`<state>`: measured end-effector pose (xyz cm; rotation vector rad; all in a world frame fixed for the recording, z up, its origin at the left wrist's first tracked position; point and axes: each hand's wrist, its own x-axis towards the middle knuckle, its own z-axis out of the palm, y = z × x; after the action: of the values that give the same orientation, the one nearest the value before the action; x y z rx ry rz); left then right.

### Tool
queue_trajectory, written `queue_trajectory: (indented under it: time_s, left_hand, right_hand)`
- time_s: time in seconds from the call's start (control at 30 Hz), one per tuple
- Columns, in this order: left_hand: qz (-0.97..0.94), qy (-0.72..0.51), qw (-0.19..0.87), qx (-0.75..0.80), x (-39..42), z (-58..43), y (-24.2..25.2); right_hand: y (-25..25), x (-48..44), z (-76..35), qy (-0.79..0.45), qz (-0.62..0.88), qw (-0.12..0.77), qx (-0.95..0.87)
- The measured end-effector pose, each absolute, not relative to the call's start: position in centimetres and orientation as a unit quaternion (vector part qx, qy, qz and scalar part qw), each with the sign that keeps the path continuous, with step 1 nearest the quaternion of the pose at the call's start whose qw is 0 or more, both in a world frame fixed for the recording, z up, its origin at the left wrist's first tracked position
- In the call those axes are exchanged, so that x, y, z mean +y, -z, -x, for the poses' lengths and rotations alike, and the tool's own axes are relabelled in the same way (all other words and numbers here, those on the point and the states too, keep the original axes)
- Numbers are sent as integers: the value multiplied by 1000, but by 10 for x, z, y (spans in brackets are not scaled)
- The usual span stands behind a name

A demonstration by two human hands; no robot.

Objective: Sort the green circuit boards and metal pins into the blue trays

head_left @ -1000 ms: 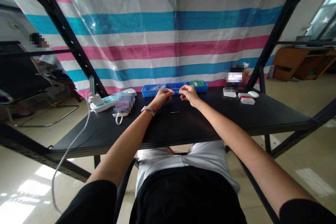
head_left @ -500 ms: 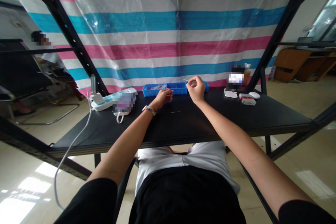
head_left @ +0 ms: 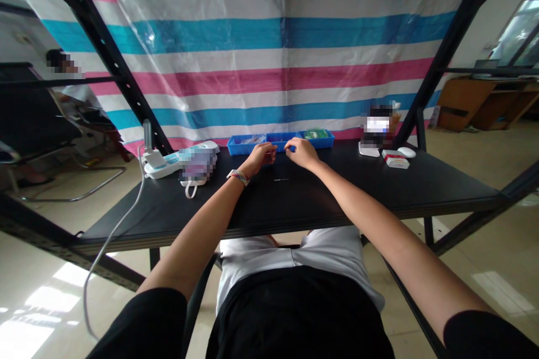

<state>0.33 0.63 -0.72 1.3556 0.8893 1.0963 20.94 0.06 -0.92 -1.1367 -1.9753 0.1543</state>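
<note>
My left hand (head_left: 261,158) is just in front of a blue divided tray (head_left: 239,150), its fingers curled together; anything in them is too small to make out. Close by on the right, my right hand (head_left: 302,152) pinches thumb and forefinger towards it, with a small gap between the hands. What the right fingertips hold cannot be made out now. On the black table (head_left: 295,207) below the hands lies a thin pale stick (head_left: 281,180). Clear pieces (head_left: 252,139) fill the tray's left compartment, and green pieces (head_left: 315,133) its right one.
To the left are a power strip (head_left: 168,167) with a cable and a blurred-out device (head_left: 197,165) with a white loop. At the right stand a blurred-out lit screen (head_left: 378,126), a red-and-white box (head_left: 396,159) and a white mouse (head_left: 406,152). A person sits beyond the frame, far left.
My right hand has moved left and down towards my left hand, uncovering the green pieces. The thin stick seen in its fingertips is no longer visible. My left hand has stayed nearly still.
</note>
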Motion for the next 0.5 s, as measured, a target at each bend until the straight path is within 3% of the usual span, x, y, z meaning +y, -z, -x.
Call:
queue_trajectory:
  time_s: [0.27, 0.5]
  left_hand:
    - [-568, -470, 563, 373, 1, -3, 5]
    - [-560, -472, 560, 386, 2, -3, 5]
  right_hand:
    - [0, -32, -196, -267, 304, 209, -891]
    - [2, -32, -193, -274, 308, 214, -886]
